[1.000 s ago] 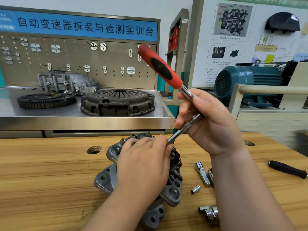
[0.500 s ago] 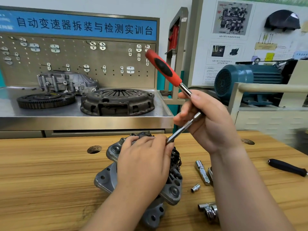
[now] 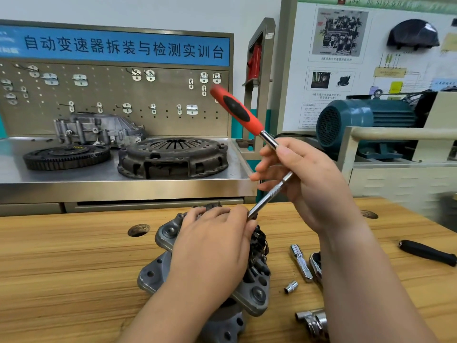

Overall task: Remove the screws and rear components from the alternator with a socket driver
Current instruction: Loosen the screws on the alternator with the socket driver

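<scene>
Alternator [image 3: 254, 295] dead centre for me, standing on the wooden bench [image 3: 61, 268] close in under the camera, its grey lugs sticking out on both sides. My left hand [image 3: 212, 251] is draped over the top of it, palm down, fingers curled over the far edge and gripping the housing. Right of the alternator and nearest to me there's a chrome fitting [image 3: 312, 323], partly cut off by my right forearm. A little further back on that side sits a small loose socket [image 3: 291, 287], and just beyond it a chrome extension piece [image 3: 301, 263] lying flat. Well off to the right of the alternator lies a black-handled tool [image 3: 427, 252].

The socket driver [image 3: 237, 112] slants up and left from the alternator's top, red handle high in the air. Its tip comes down right beside my left fingertips; I can't tell whether it sits on a screw. My right hand [image 3: 314, 184] is above and right of the alternator, thumb and fingers pinching the steel shaft below the handle. The two hands are apart, joined only by the tool.

Behind the alternator to the left, a round hole [image 3: 138, 230] in the benchtop. Further back, a clutch cover [image 3: 173, 157] and a toothed flywheel [image 3: 66, 155] on a steel counter, pegboard [image 3: 111, 95] behind them. Far right of the alternator, a teal motor [image 3: 358, 122].
</scene>
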Available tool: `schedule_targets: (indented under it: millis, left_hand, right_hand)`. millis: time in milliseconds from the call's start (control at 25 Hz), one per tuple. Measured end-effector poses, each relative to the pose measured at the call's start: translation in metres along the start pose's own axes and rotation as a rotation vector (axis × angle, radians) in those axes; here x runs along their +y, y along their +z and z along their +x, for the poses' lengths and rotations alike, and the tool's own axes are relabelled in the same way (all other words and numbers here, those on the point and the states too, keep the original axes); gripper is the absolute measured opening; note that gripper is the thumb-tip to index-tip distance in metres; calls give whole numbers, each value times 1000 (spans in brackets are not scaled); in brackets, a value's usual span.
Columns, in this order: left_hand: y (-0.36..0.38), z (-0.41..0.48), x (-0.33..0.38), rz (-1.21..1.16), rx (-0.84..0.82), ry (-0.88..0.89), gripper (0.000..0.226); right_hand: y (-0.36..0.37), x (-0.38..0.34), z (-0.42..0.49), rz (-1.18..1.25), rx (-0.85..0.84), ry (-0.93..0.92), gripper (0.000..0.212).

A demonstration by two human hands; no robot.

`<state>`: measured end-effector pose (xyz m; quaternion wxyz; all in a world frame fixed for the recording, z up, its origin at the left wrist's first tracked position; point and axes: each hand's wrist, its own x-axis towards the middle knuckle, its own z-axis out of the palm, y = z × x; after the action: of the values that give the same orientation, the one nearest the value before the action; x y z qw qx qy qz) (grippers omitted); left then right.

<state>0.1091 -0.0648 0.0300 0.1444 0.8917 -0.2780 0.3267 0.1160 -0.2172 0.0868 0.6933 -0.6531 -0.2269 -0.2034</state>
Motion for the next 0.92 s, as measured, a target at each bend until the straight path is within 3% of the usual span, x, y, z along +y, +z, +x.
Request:
schedule_targets:
  millis: [80, 240, 280, 320, 440, 520, 600, 720, 760, 800, 920]
  left_hand:
    - [0, 1, -3, -8, -57, -13, 22]
    - [1, 2, 1, 37, -21, -46, 22]
    - [2, 1, 2, 34, 15, -48, 24]
    - [3, 0, 1, 24, 53, -45, 26]
    - [3, -2, -2, 7, 89, -33, 23]
    - [4, -2, -3, 13, 93, -28, 23]
    - [5, -1, -2, -3, 109, -38, 25]
    - [5, -2, 0, 9, 145, -51, 31]
    - [4, -2, 1, 7, 151, -50, 32]
    - [4, -2, 1, -3, 149, -54, 33]
    - [4, -2, -1, -31, 114, -53, 27]
  right_hand:
    - [0, 1, -1, 0, 27, 15, 22]
    - [3, 2, 0, -940, 330, 108, 30]
    - [5, -1, 0, -1000, 360, 118, 30]
    - [4, -1, 0, -899, 325, 101, 28]
    - [10, -9, -3, -229, 47, -10, 18]
    - [15, -14, -4, 38, -68, -18, 19]
    - [20, -12, -6, -44, 52, -14, 18]
    - [23, -5, -8, -683, 360, -114, 23]
    - [23, -5, -7, -749, 388, -132, 24]
    - [21, -5, -6, -686, 348, -139, 26]
    - [15, -6, -4, -190, 30, -113, 29]
